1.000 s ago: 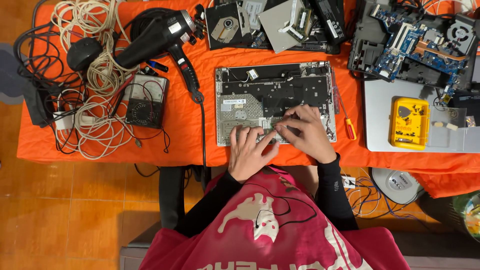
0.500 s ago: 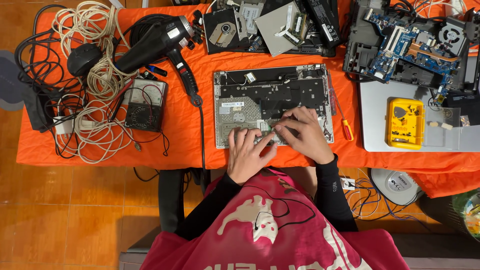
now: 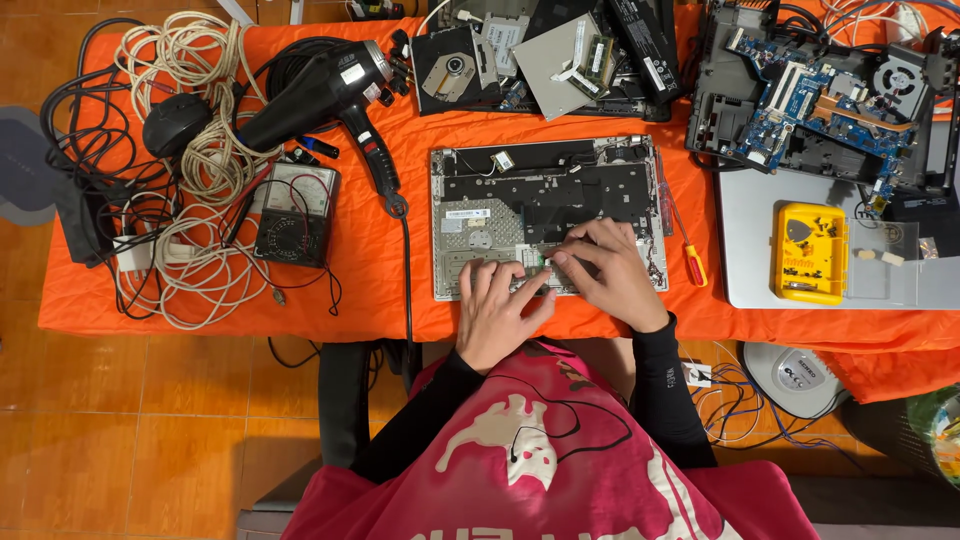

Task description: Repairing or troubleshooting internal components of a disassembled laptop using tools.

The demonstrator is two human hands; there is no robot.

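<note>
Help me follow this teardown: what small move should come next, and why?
Probably lift the small part free: both hands, left hand and right hand, pinch something small at the near edge of the open laptop shell. The screwdriver lies unused beside it.

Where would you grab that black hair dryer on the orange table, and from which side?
Probably by the handle. The hair dryer lies on its side, its barrel pointing up-left toward the coiled cables, while the slim handle angles down toward the table's front edge. Come from the front right, where bare orange cloth flanks the handle. Mind the cord trailing from its end.
</note>
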